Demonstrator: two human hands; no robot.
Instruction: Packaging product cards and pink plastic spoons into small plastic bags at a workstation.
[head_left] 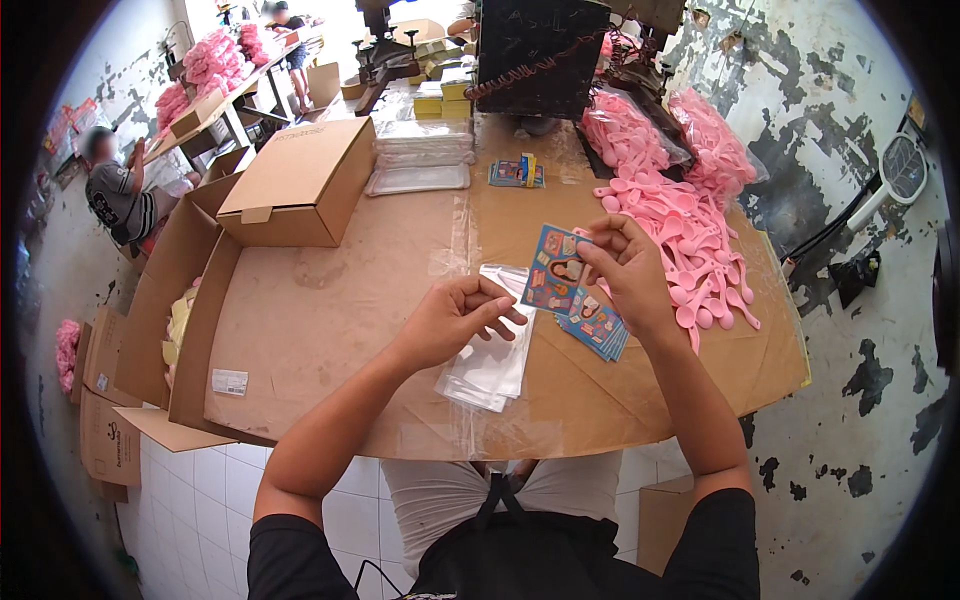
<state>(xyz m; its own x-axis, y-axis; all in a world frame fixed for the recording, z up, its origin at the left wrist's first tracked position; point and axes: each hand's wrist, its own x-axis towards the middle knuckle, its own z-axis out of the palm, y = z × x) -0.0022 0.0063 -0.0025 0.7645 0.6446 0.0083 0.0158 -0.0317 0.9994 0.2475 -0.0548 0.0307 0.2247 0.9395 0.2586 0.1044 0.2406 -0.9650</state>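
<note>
While curled over clear plastic sleeves at table centre, left hand pinching the top sleeve's edge, right hand raised at one o'clock pinching a colourful sticker card upright above a card stack, pink spoons heaped at two o'clock, closed cardboard box at ten o'clock.

On the worktop before us, the stack of plastic sleeves lies at centre. The sticker cards lie at three o'clock beside it, the spoon heap at two, the closed carton at ten.
</note>
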